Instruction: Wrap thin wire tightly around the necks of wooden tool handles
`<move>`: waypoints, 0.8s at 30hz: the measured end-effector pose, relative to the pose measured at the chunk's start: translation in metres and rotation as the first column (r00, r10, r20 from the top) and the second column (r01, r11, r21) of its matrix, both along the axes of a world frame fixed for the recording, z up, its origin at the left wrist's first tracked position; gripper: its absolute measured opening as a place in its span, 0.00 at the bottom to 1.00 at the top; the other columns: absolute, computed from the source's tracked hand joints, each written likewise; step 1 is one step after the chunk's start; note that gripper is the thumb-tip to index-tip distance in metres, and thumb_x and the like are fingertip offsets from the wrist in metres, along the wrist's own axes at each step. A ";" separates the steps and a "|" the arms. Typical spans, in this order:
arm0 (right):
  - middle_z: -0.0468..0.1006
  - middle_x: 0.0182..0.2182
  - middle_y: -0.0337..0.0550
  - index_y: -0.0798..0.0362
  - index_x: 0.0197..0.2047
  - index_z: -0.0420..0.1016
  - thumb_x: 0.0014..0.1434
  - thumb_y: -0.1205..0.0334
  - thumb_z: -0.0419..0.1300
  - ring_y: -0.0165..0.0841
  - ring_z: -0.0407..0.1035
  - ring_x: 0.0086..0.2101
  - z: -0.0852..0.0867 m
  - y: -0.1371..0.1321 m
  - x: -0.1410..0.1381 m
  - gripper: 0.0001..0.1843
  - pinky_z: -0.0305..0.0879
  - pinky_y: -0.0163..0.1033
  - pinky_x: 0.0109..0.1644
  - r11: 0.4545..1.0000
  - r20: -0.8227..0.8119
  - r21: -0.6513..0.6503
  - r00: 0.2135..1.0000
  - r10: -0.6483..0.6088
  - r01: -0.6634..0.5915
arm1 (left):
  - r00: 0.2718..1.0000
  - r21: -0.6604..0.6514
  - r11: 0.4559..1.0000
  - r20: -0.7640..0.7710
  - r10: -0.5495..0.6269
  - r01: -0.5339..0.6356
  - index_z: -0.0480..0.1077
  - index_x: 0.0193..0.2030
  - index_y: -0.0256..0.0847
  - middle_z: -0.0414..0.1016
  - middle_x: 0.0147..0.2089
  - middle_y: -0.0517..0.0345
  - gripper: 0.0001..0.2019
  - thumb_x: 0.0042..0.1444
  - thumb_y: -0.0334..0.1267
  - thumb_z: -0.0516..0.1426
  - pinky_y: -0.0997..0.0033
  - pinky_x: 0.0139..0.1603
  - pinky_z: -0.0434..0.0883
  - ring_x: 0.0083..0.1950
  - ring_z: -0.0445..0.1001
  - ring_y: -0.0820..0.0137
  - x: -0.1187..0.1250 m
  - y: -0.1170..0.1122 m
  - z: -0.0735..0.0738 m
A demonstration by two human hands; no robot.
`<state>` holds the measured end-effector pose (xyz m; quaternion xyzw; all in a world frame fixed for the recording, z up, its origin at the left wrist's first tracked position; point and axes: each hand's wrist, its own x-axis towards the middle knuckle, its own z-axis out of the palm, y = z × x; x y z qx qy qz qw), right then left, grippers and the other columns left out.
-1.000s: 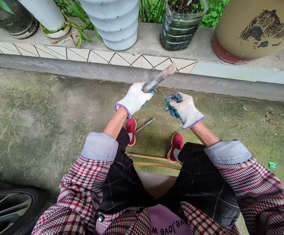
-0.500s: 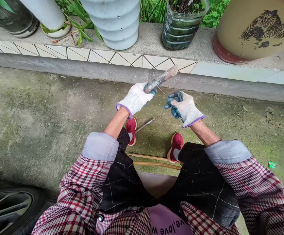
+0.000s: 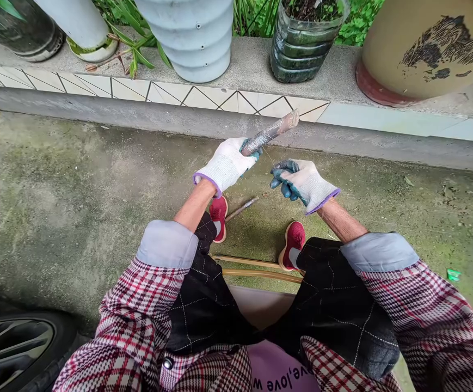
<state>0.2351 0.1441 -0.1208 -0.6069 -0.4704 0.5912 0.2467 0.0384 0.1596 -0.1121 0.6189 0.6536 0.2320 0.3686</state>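
My left hand (image 3: pixel 234 158), in a white work glove with a blue-green coated palm, is closed around a short stick (image 3: pixel 285 124). The stick tilts up to the right, and thin silvery wire (image 3: pixel 262 140) is wound round its middle. A fine strand runs from the winding toward my right hand (image 3: pixel 299 182), gloved the same way. Its thumb and fingers are pinched together on that strand, a short way right of the stick and apart from it. Below, by my left shoe, a thinner rod (image 3: pixel 242 208) with a shiny section lies on the concrete.
A low tiled ledge (image 3: pixel 171 99) runs in front, bearing a white ribbed pot (image 3: pixel 191 41), a cut plastic bottle planter (image 3: pixel 297 51) and a large tan pot (image 3: pixel 416 60). My red shoes flank wooden bars (image 3: pixel 260 275) under me. A car wheel (image 3: pixel 11 348) stands at lower left.
My right hand has shifted slightly left, nearer the stick, with the strand still running to it. The stick's tip has moved a touch right and down.
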 end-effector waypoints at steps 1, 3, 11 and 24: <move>0.82 0.24 0.44 0.53 0.34 0.74 0.62 0.66 0.66 0.25 0.61 0.13 0.000 0.000 0.000 0.06 0.50 0.31 0.12 1.000 0.010 -0.004 1.000 -0.001 0.001 | 1.000 -0.002 1.000 -0.005 0.006 -0.006 0.74 0.38 0.39 0.69 0.30 0.59 0.04 0.59 0.37 0.60 0.71 0.34 0.68 0.34 0.71 0.69 0.000 0.000 0.001; 0.82 0.25 0.45 0.52 0.31 0.72 0.62 0.65 0.66 0.25 0.60 0.13 -0.001 0.000 -0.001 0.08 0.50 0.33 0.12 1.000 0.029 -0.016 1.000 -0.007 0.007 | 1.000 -0.006 1.000 -0.015 0.011 -0.011 0.74 0.39 0.39 0.70 0.30 0.58 0.05 0.59 0.37 0.60 0.71 0.35 0.69 0.36 0.72 0.68 0.000 -0.001 0.002; 0.75 0.19 0.40 0.49 0.25 0.68 0.59 0.67 0.65 0.27 0.60 0.15 -0.007 0.001 0.002 0.13 0.50 0.34 0.15 0.996 0.100 0.093 0.995 -0.007 -0.002 | 0.996 -0.049 0.996 0.055 0.074 -0.071 0.75 0.44 0.38 0.70 0.31 0.58 0.07 0.60 0.35 0.60 0.71 0.35 0.72 0.32 0.71 0.70 0.000 -0.002 0.002; 0.66 0.23 0.37 0.48 0.33 0.71 0.59 0.63 0.61 0.33 0.61 0.27 0.024 -0.021 0.015 0.03 0.59 0.38 0.33 0.740 0.540 0.513 0.834 0.116 -0.435 | 0.808 -0.155 0.964 -0.527 -0.264 0.214 0.79 0.41 0.44 0.80 0.39 0.44 0.11 0.61 0.34 0.54 0.57 0.46 0.72 0.44 0.80 0.52 0.006 -0.013 -0.016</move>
